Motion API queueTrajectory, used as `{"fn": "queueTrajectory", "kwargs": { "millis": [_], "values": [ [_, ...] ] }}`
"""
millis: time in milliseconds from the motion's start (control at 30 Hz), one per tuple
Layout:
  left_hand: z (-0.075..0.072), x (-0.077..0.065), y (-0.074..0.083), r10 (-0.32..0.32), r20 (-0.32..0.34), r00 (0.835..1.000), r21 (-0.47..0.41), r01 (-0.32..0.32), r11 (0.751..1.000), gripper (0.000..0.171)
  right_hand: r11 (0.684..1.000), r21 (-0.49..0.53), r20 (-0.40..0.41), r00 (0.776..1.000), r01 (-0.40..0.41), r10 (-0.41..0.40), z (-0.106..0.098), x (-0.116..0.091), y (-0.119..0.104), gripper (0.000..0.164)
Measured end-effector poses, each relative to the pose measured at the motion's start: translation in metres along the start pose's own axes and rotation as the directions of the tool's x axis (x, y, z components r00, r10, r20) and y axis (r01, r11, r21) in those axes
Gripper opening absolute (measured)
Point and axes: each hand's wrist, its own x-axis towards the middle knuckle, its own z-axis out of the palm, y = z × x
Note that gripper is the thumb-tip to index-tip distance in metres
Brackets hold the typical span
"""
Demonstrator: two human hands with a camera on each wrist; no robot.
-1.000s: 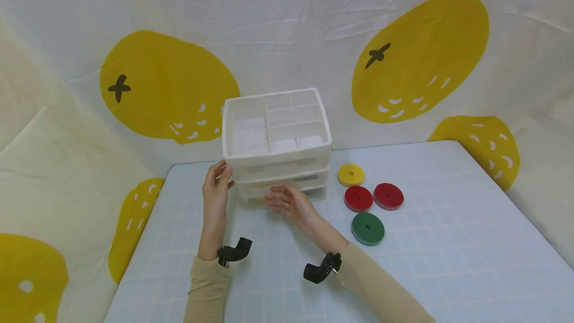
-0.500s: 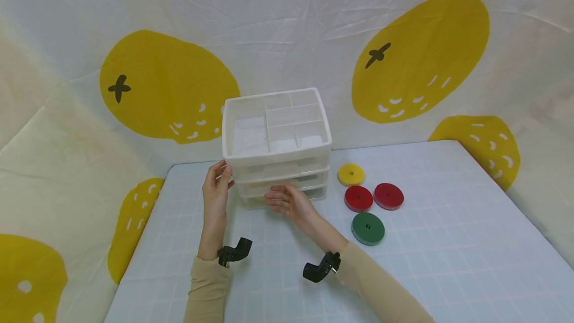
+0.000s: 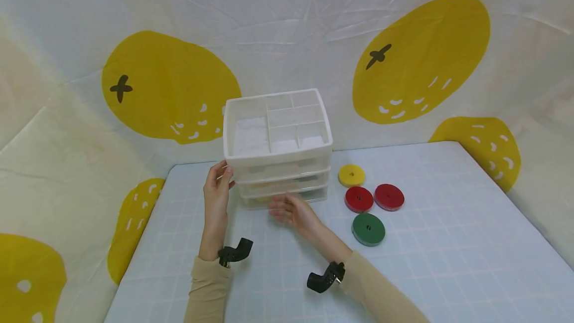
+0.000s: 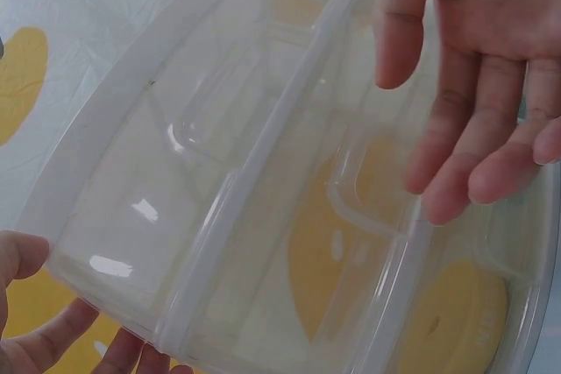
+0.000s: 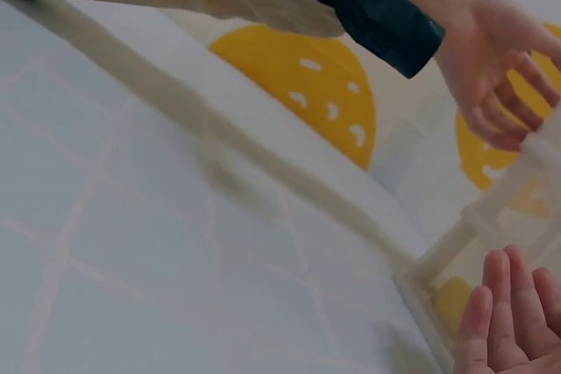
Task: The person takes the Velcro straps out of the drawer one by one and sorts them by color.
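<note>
A white plastic drawer unit [image 3: 278, 153] with clear drawer fronts and a divided top tray stands at the back of the table. My left hand [image 3: 216, 186] touches its left side near the front corner, thumb and fingers spread in the left wrist view. My right hand [image 3: 293, 212] is just in front of the lowest drawer [image 3: 314, 195], fingers extended and holding nothing; whether it touches the drawer front is unclear. Through the clear plastic, a yellow disc [image 4: 456, 321] shows in the lowest drawer. All drawers look pushed in.
Right of the unit lie a yellow disc [image 3: 352, 175], two red discs [image 3: 359, 199] and a green disc [image 3: 368, 229], each with a small centre hole. A pale blue checked cloth [image 3: 448, 233] covers the table. A fruit-patterned curtain [image 3: 287, 29] hangs behind.
My right hand has moved slightly down and toward me from the drawer fronts. My left hand, the drawer unit and the discs keep their places.
</note>
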Motion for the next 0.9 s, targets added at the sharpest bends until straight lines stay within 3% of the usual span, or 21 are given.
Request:
{"fn": "queueTrajectory", "kwargs": {
  "millis": [267,500,900],
  "values": [
    [-0.001,0.001,-0.002,0.000,-0.001,1.000,0.001,0.000,1.000,0.041,0.994,0.081,-0.039,0.996,-0.078,0.082,-0.006,-0.003,0.016,0.050],
    [-0.001,0.001,-0.001,-0.007,-0.005,1.000,0.004,0.007,1.000,0.041,0.979,0.179,-0.062,0.992,-0.100,0.112,-0.009,-0.001,0.020,0.051],
    [0.000,0.000,0.001,-0.006,0.001,1.000,-0.002,0.006,1.000,0.040,0.925,0.367,-0.138,0.977,-0.103,0.164,-0.010,0.009,0.020,0.049]
  ]
}}
